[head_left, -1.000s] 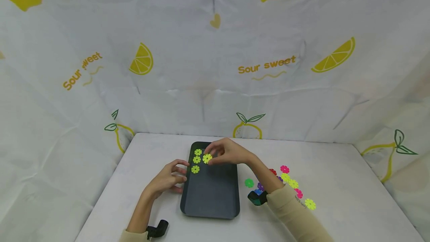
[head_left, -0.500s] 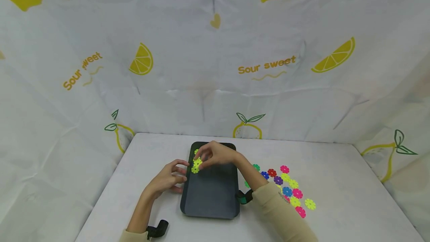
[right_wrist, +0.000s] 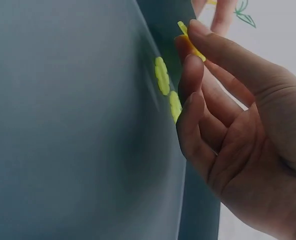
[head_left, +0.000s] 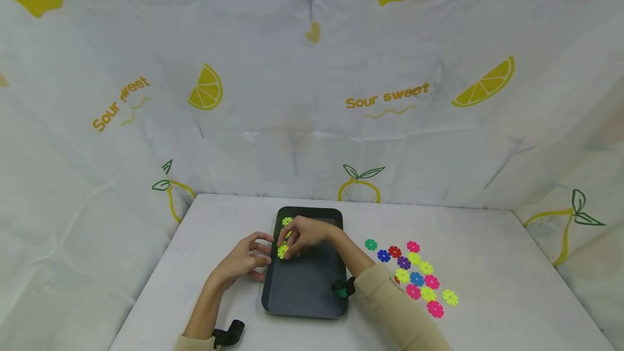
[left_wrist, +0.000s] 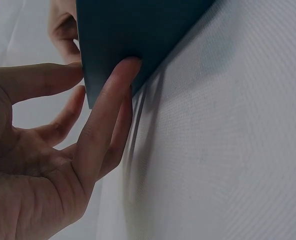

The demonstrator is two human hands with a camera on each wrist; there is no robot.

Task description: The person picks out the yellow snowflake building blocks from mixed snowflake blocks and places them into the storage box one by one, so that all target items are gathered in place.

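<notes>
My right hand [head_left: 308, 233] is over the upper left part of a dark grey rectangular tray [head_left: 304, 294]. Between its thumb and fingertips it pinches a yellow flower-shaped plastic disc [right_wrist: 195, 49], held on edge in the right wrist view. Other yellow discs [head_left: 287, 221] lie along the tray's left side, partly hidden by that hand. Two of these yellow discs [right_wrist: 162, 76] show beside the fingers in the right wrist view. My left hand [head_left: 240, 259] is at the tray's left side, its extended fingers [left_wrist: 100, 125] touching the outer wall and rim.
Right of the tray, several loose discs in pink, yellow, blue, purple, red and green, such as a green disc [head_left: 371, 245] and a pink disc [head_left: 435, 309], are spread on the white table [head_left: 507, 280]. A lemon-print curtain [head_left: 273, 96] hangs behind.
My right hand has moved left and toward me over the tray with the yellow disc, to below the others in the left column. More loose discs show beside the sleeve. The left hand stays put.
</notes>
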